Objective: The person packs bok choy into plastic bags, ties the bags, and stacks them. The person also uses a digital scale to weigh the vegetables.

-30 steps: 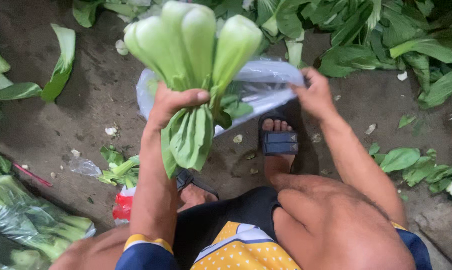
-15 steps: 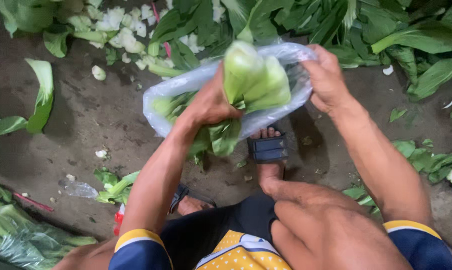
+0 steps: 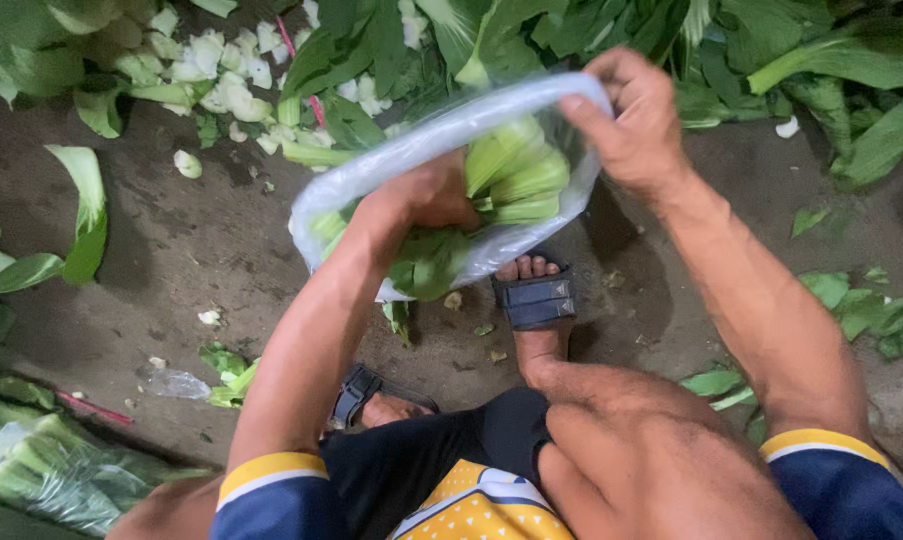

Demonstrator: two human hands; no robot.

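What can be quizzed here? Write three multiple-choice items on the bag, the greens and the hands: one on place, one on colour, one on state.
1. Where is the left hand?
A. Inside the plastic bag
B. Flat on the ground
C. On the sandal

2. What colour are the stalks of the greens in the bag?
A. Purple
B. Pale green
C. Orange

3. How is the plastic bag held?
A. Knotted shut
B. Lying flat
C. Open, gripped at the rim

Answers: 1 A, the left hand reaches into the bag with the greens. 2 B, the thick stalks show pale green through the opening. 3 C, the right hand pinches the rim and keeps the mouth wide.
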